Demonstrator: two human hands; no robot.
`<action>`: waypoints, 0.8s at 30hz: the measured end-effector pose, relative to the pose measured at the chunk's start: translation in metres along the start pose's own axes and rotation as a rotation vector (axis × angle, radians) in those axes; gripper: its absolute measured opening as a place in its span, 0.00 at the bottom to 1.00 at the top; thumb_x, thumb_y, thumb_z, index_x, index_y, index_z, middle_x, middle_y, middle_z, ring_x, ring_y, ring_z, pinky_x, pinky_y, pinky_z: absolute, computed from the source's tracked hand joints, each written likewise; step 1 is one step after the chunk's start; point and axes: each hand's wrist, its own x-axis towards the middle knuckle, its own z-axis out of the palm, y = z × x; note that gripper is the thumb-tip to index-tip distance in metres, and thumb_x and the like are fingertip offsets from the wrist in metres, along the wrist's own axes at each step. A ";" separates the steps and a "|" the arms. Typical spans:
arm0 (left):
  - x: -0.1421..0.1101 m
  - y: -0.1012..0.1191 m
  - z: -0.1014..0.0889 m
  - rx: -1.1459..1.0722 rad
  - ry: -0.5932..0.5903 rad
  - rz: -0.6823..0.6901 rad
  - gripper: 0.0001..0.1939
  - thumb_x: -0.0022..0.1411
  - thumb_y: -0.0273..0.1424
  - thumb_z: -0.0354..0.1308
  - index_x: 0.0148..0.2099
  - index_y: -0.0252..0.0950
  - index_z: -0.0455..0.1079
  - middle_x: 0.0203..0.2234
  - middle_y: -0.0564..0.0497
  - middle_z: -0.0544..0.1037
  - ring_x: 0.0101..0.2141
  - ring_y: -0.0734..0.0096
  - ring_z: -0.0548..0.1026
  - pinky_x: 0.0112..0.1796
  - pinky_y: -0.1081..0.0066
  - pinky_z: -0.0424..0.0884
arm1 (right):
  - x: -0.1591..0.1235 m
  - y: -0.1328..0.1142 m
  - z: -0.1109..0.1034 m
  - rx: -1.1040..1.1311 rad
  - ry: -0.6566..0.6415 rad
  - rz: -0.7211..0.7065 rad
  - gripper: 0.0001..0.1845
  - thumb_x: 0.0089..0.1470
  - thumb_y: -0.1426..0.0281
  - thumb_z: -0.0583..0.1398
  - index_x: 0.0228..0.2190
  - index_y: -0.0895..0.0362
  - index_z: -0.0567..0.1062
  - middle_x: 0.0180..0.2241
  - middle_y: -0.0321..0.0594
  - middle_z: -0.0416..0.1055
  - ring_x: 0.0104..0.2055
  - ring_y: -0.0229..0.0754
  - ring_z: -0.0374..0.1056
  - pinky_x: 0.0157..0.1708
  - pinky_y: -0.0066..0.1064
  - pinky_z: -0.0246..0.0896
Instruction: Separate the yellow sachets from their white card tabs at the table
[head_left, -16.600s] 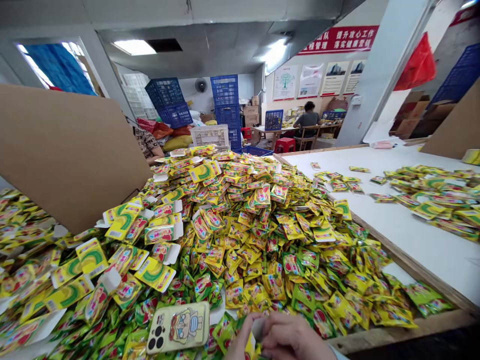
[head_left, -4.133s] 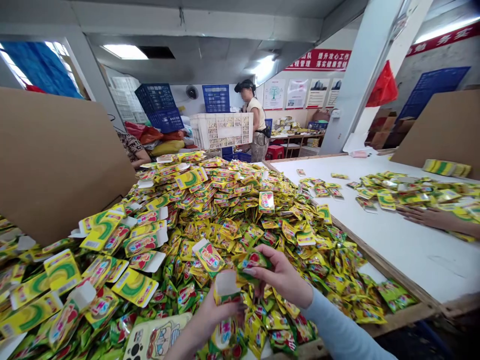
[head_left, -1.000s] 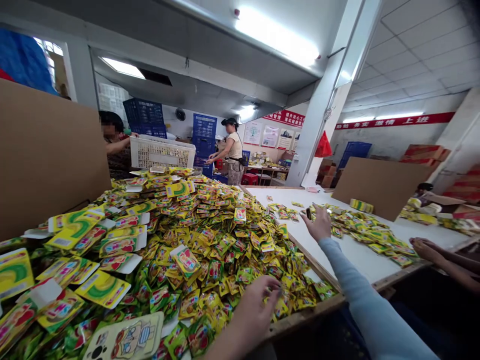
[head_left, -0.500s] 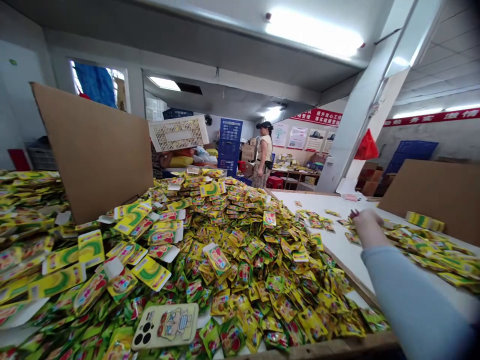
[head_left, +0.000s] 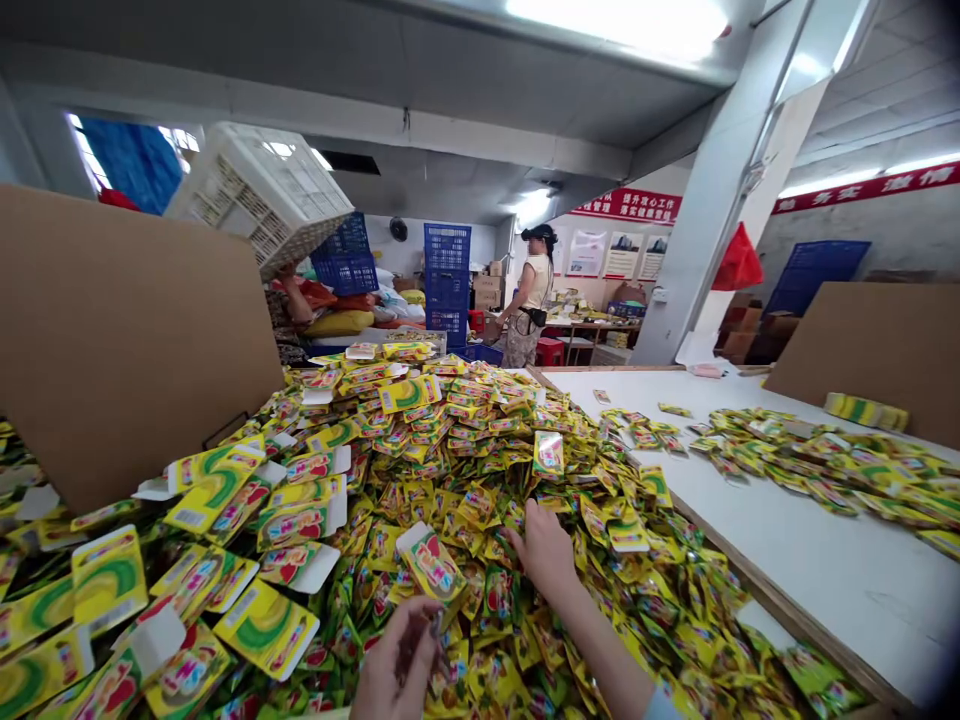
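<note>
My left hand (head_left: 397,665) is low in the middle of the head view, above the heap of small candy packets (head_left: 517,620). Its fingers curl in towards the thumb; whatever they hold, if anything, cannot be made out. Just past it lies a yellow-and-red flat box (head_left: 433,562) with a white flap. Farther right, my right hand (head_left: 547,550) reaches over the packets, thumb apart from the fingers, whose tips are at the packets' surface. A small upright-printed box (head_left: 548,455) lies just beyond it. Several yellow banana-print boxes (head_left: 266,628) spread left of my hands.
A cardboard sheet (head_left: 135,330) stands on the left, another (head_left: 877,350) at the right. Beyond a wooden edge (head_left: 780,590), a white table (head_left: 810,570) carries more packets (head_left: 832,455). Behind, someone lifts a white crate (head_left: 262,190); another person (head_left: 529,300) stands near blue crates (head_left: 448,285).
My right hand has come from the white table to the packet heap. My left hand has entered view. The white crate has been raised and tilted. The phone has nearly left the view.
</note>
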 end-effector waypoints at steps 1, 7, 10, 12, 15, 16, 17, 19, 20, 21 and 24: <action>0.006 -0.001 -0.001 -0.012 0.046 0.005 0.20 0.58 0.47 0.49 0.44 0.38 0.64 0.23 0.54 0.69 0.27 0.67 0.70 0.30 0.71 0.67 | -0.003 0.004 0.000 0.051 -0.010 -0.027 0.08 0.55 0.64 0.55 0.32 0.56 0.64 0.33 0.47 0.68 0.39 0.49 0.64 0.35 0.36 0.61; 0.061 0.027 0.038 0.334 -0.043 0.093 0.18 0.63 0.40 0.42 0.49 0.38 0.64 0.37 0.46 0.73 0.39 0.60 0.71 0.38 0.65 0.68 | -0.017 0.039 -0.011 0.350 -0.053 -0.081 0.06 0.57 0.65 0.51 0.30 0.55 0.61 0.24 0.35 0.65 0.26 0.40 0.64 0.26 0.29 0.61; 0.104 0.035 0.070 0.537 -0.075 0.263 0.16 0.62 0.32 0.43 0.50 0.39 0.65 0.47 0.44 0.70 0.51 0.56 0.63 0.51 0.59 0.57 | -0.020 0.049 -0.015 0.434 -0.038 -0.103 0.08 0.56 0.64 0.51 0.28 0.55 0.62 0.27 0.38 0.65 0.28 0.41 0.65 0.29 0.31 0.61; 0.128 0.034 0.088 0.587 -0.083 0.283 0.19 0.58 0.29 0.49 0.52 0.37 0.65 0.47 0.44 0.69 0.53 0.52 0.59 0.53 0.55 0.52 | -0.022 0.052 -0.014 0.482 -0.026 -0.129 0.08 0.54 0.64 0.52 0.27 0.54 0.62 0.27 0.38 0.66 0.29 0.42 0.65 0.29 0.32 0.62; 0.145 0.032 0.101 0.630 -0.074 0.287 0.18 0.52 0.27 0.55 0.47 0.39 0.68 0.43 0.45 0.71 0.50 0.48 0.61 0.51 0.53 0.53 | -0.027 0.058 -0.008 0.637 0.008 -0.134 0.08 0.52 0.62 0.54 0.31 0.54 0.64 0.25 0.37 0.69 0.27 0.42 0.67 0.29 0.32 0.63; 0.146 0.031 0.102 0.629 -0.063 0.290 0.15 0.51 0.27 0.56 0.43 0.39 0.70 0.40 0.46 0.72 0.48 0.48 0.63 0.49 0.53 0.54 | -0.028 0.061 -0.005 0.731 0.026 -0.094 0.12 0.51 0.60 0.55 0.35 0.54 0.65 0.24 0.36 0.69 0.26 0.43 0.67 0.29 0.32 0.63; 0.145 0.032 0.102 0.619 -0.050 0.294 0.11 0.51 0.27 0.57 0.39 0.40 0.72 0.37 0.47 0.73 0.46 0.49 0.64 0.48 0.53 0.56 | -0.029 0.064 -0.004 0.848 0.035 -0.028 0.16 0.50 0.58 0.56 0.38 0.54 0.66 0.23 0.36 0.70 0.26 0.43 0.68 0.29 0.32 0.64; 0.138 0.031 0.101 0.567 -0.021 0.298 0.05 0.51 0.28 0.58 0.33 0.39 0.72 0.32 0.48 0.73 0.42 0.51 0.66 0.44 0.54 0.58 | -0.029 0.072 -0.004 1.113 0.007 0.161 0.23 0.46 0.53 0.58 0.41 0.54 0.68 0.22 0.36 0.71 0.25 0.44 0.69 0.26 0.32 0.64; 0.134 0.031 0.101 0.524 -0.006 0.296 0.03 0.53 0.29 0.57 0.31 0.39 0.72 0.31 0.48 0.72 0.40 0.54 0.67 0.43 0.55 0.60 | -0.029 0.074 -0.006 1.231 -0.028 0.258 0.25 0.44 0.51 0.60 0.38 0.55 0.71 0.23 0.37 0.72 0.25 0.45 0.69 0.25 0.31 0.64; 0.128 0.029 0.100 0.469 0.006 0.288 0.05 0.55 0.30 0.55 0.31 0.38 0.71 0.31 0.48 0.71 0.38 0.56 0.68 0.41 0.58 0.62 | -0.030 0.075 -0.011 1.327 -0.061 0.335 0.25 0.40 0.50 0.62 0.35 0.56 0.73 0.25 0.39 0.73 0.27 0.46 0.70 0.24 0.30 0.64; 0.109 0.020 0.098 0.271 0.036 0.230 0.12 0.59 0.37 0.51 0.30 0.35 0.69 0.30 0.49 0.68 0.33 0.64 0.70 0.35 0.66 0.66 | -0.039 0.068 -0.029 1.462 -0.156 0.409 0.21 0.34 0.54 0.68 0.26 0.58 0.77 0.41 0.45 0.73 0.37 0.50 0.70 0.27 0.30 0.66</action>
